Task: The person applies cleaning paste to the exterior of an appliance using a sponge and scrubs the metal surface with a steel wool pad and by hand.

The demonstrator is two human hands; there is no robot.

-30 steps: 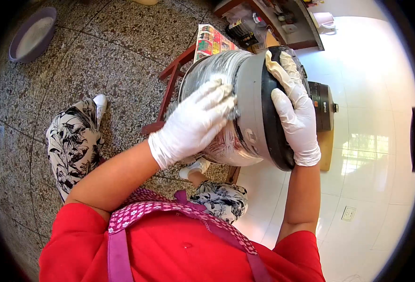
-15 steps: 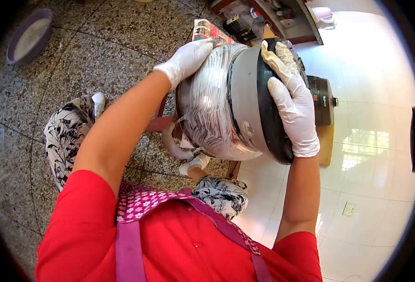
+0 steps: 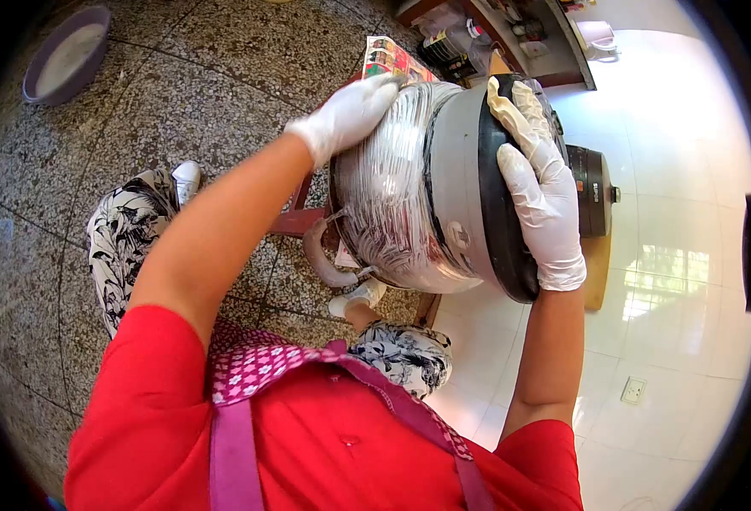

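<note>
A large metal pot lies tilted in front of me, its shiny side smeared with white streaks. It has a grey band, a black rim and a curved handle. My left hand, in a white glove, presses its closed fingers on the streaked side. A greyish bit shows at these fingertips, too small to name. My right hand, also gloved, grips the pot over its black rim, thumb apart from the fingers.
A reddish stool is partly visible beneath the pot. A purple basin with whitish contents sits on the speckled floor. A dark cooker stands beyond my right hand, beside a shelf and bottles. White tiles line the right side.
The whole view has shifted slightly, with the pot and both hands a little further right. My left hand stays on the streaked side and my right hand keeps its grip on the rim.
</note>
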